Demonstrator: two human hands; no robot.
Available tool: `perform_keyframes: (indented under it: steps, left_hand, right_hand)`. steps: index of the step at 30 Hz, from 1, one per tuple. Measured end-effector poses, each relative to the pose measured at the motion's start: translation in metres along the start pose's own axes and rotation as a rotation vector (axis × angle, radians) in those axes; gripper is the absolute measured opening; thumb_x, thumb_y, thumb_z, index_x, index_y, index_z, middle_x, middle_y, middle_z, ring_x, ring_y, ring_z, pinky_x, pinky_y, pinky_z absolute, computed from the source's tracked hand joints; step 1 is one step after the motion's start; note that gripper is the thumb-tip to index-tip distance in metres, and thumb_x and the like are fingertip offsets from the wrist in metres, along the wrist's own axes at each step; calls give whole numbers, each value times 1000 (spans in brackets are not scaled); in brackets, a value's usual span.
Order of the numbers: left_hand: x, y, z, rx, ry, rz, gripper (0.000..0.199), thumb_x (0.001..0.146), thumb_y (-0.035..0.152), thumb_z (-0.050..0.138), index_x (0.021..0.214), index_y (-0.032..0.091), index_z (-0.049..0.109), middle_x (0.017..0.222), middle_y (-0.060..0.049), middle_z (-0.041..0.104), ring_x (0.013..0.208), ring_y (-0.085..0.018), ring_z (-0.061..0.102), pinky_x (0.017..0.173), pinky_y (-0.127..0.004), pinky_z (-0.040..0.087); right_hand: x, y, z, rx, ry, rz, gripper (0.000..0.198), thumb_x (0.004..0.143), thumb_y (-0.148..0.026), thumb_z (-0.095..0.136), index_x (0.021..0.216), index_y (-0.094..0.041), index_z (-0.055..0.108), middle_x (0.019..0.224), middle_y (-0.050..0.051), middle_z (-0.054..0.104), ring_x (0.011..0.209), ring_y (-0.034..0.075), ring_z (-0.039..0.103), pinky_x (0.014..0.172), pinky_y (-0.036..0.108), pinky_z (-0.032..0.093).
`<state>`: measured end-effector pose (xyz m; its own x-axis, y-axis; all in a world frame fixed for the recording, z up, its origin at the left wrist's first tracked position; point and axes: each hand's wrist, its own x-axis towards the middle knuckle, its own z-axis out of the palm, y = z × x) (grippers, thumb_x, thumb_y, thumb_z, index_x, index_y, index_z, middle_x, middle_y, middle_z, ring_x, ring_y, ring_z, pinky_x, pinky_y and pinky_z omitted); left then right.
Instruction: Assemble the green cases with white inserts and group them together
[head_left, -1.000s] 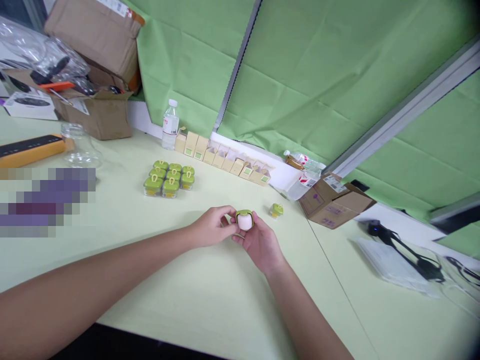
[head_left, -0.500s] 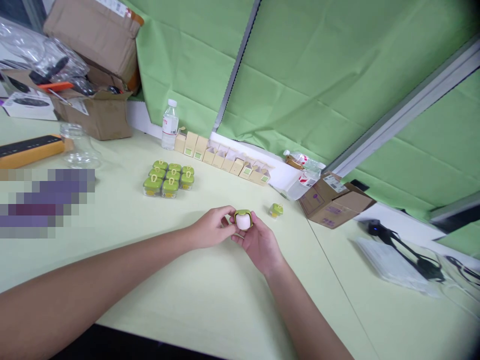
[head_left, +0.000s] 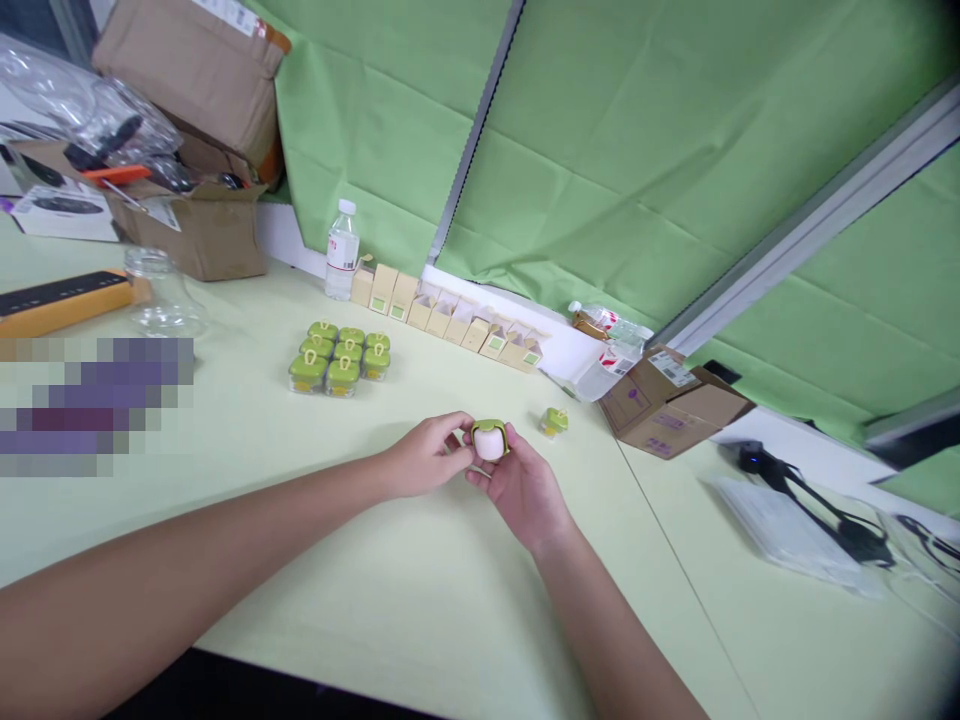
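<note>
Bright even indoor light, faint soft shadows, wide-angle bending at edges, dark blurred corners, pixelated patch at left

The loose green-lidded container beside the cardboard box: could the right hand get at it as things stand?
Probably yes, but not at once. The loose container sits just beyond the right hand on bare table, yet both hands grip the white piece.
</note>
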<state>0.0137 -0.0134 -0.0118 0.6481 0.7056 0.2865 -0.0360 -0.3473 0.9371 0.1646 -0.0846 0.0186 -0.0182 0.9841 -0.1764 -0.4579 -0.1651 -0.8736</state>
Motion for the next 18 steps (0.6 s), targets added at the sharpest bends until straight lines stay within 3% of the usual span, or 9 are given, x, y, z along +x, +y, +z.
perform_keyframes:
  steps: [3, 5, 9, 11, 14, 18]
  left_hand:
    - [0, 1, -1, -2, 30, 12, 20, 89, 30, 59, 107, 22, 57, 112, -4, 63, 87, -14, 62, 68, -23, 50]
    - [0, 0, -2, 17, 45, 18, 22, 90, 32, 58, 109, 22, 56, 118, -5, 61, 93, -16, 62, 67, -23, 50]
    - [1, -5, -3, 114, 76, 7, 19, 89, 30, 57, 106, 22, 57, 114, -5, 62, 98, -18, 62, 69, -25, 51]
    - [2, -7, -3, 162, 92, 3, 20, 88, 29, 58, 106, 22, 58, 111, -5, 63, 95, -18, 63, 72, -27, 51]
    - [2, -7, -4, 190, 96, 30, 20, 86, 26, 59, 106, 21, 59, 111, -6, 63, 93, -18, 63, 72, -27, 51]
    - [2, -7, -5, 203, 90, 61, 18, 86, 24, 57, 104, 20, 60, 111, -6, 64, 98, -19, 63, 73, -27, 52]
  right_hand:
    - [-1, -6, -3, 26, 52, -40, 25, 90, -45, 62, 94, -22, 70, 99, 4, 74, 84, 18, 66, 72, 30, 54]
    - [0, -12, -8, 31, 157, -125, 24, 88, -46, 65, 93, -23, 69, 95, 3, 73, 78, 16, 64, 71, 30, 54]
    - [6, -21, -21, -144, 463, -415, 21, 80, -42, 75, 86, -26, 63, 94, -1, 68, 84, 17, 63, 71, 30, 54]
    - [10, -20, -27, -318, 546, -570, 25, 77, -39, 80, 86, -26, 59, 93, -2, 66, 88, 17, 63, 73, 30, 52]
    - [14, -12, -32, -609, 534, -686, 28, 76, -36, 80, 91, -26, 59, 92, -1, 64, 89, 17, 62, 79, 31, 49]
    - [17, 0, -36, -981, 500, -694, 26, 80, -39, 75, 97, -26, 60, 96, 1, 66, 93, 19, 61, 88, 36, 46]
